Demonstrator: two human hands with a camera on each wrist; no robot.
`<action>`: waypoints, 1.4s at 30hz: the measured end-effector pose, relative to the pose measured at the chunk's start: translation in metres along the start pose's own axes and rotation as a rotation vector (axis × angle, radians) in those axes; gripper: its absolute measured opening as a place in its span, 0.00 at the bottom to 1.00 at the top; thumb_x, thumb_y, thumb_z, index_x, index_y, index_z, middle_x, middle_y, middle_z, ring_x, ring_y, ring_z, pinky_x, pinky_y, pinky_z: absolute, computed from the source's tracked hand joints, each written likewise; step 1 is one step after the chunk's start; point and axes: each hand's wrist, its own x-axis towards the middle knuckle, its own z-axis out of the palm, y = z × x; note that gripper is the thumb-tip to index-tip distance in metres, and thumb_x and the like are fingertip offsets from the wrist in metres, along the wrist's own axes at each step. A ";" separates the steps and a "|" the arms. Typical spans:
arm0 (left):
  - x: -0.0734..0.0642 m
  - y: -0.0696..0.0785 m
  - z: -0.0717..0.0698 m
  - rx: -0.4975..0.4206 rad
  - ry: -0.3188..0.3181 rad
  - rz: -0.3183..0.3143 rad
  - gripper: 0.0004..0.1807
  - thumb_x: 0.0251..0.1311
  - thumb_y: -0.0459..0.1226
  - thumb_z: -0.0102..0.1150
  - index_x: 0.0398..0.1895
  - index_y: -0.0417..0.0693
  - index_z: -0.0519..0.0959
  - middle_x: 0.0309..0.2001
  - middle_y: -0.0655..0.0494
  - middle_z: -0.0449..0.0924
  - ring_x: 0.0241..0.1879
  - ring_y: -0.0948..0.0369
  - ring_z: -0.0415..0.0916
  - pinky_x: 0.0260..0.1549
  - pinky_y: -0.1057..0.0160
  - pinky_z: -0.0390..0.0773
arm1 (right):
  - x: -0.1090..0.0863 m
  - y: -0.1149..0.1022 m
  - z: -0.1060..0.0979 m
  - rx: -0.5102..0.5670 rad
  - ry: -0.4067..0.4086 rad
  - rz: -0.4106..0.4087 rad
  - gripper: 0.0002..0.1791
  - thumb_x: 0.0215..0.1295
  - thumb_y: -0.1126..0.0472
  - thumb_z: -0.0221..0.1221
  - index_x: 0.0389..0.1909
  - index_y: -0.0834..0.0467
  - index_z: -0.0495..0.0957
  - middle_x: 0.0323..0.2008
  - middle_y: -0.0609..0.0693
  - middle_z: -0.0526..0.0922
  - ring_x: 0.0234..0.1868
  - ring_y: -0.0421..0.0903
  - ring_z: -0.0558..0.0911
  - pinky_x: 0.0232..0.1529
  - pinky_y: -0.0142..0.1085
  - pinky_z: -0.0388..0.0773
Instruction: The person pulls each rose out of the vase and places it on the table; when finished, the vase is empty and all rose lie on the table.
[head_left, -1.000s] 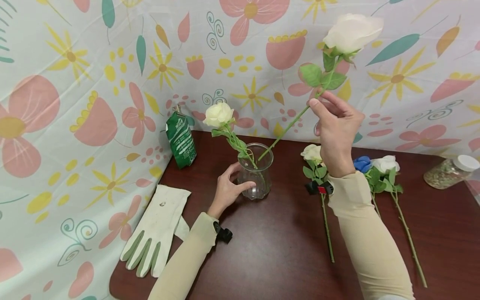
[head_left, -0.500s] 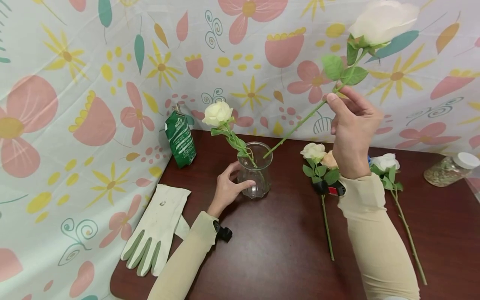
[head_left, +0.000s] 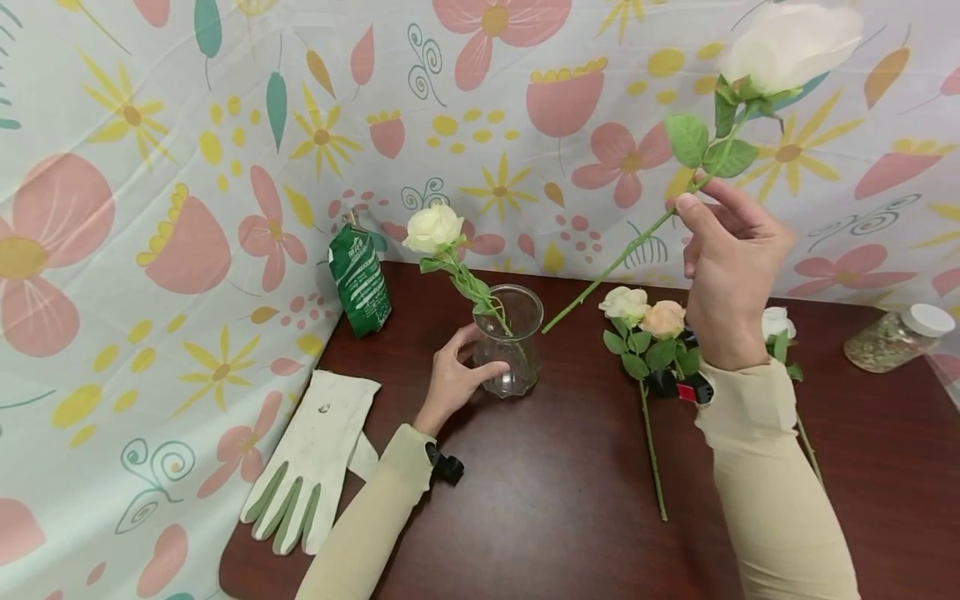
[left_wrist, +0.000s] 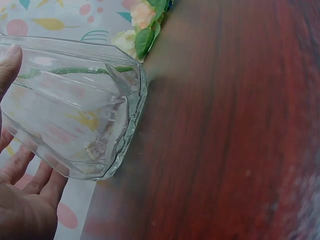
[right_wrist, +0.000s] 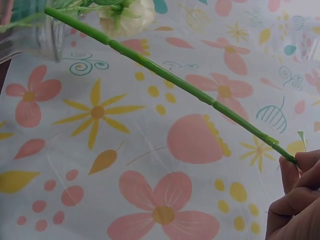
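Observation:
My left hand [head_left: 453, 379] holds the clear glass vase [head_left: 517, 377] low on its side, thumb in front and fingers behind. A cream rose [head_left: 435, 227] stands in the vase, leaning left, its green stem [left_wrist: 80, 70] showing through the glass in the left wrist view. Up at the right, my right hand [head_left: 738, 262] pinches a large white rose [head_left: 795, 48] by its stem, just below the leaves. That stem slants down to the left. Its bare lower end is just right of the vase rim in the head view, and overlaps the rim in the right wrist view.
On the dark wooden table [head_left: 540, 517] lie a cream rose [head_left: 624, 304], a peach rose [head_left: 663, 319] and a white rose [head_left: 777, 323]. White gloves [head_left: 322, 442] and a green bag [head_left: 362, 279] are at left. A white-lidded jar [head_left: 888, 342] lies far right. Floral cloth [head_left: 292, 125] hangs behind.
My right hand has moved right with the white rose, and its stem end has gone from inside the vase mouth to right of the rim. The left hand and vase have stayed put.

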 end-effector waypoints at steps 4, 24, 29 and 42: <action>0.000 0.000 0.000 0.001 0.001 0.003 0.40 0.59 0.42 0.84 0.75 0.55 0.78 0.70 0.49 0.83 0.71 0.47 0.80 0.73 0.44 0.81 | -0.002 0.000 -0.006 -0.018 -0.016 -0.003 0.11 0.59 0.80 0.72 0.44 0.74 0.90 0.25 0.56 0.92 0.06 0.42 0.66 0.11 0.27 0.60; 0.000 -0.001 0.000 0.003 0.012 0.008 0.40 0.58 0.44 0.85 0.75 0.55 0.79 0.70 0.49 0.83 0.71 0.48 0.80 0.72 0.45 0.82 | -0.017 0.019 -0.040 -0.267 -0.051 0.222 0.13 0.63 0.72 0.75 0.48 0.65 0.91 0.23 0.46 0.90 0.09 0.38 0.62 0.12 0.27 0.58; 0.000 -0.001 0.000 -0.002 0.009 0.009 0.40 0.59 0.43 0.84 0.75 0.55 0.78 0.70 0.49 0.83 0.71 0.48 0.80 0.72 0.44 0.82 | -0.022 0.030 -0.053 -0.381 -0.070 0.317 0.14 0.64 0.68 0.76 0.51 0.61 0.92 0.25 0.43 0.92 0.09 0.37 0.62 0.12 0.28 0.58; 0.000 -0.002 0.001 -0.001 0.007 0.004 0.40 0.58 0.43 0.85 0.75 0.54 0.78 0.70 0.49 0.83 0.71 0.48 0.79 0.73 0.44 0.81 | -0.034 0.064 -0.082 -0.666 -0.155 0.483 0.16 0.68 0.61 0.76 0.54 0.57 0.91 0.16 0.36 0.82 0.09 0.37 0.64 0.12 0.31 0.59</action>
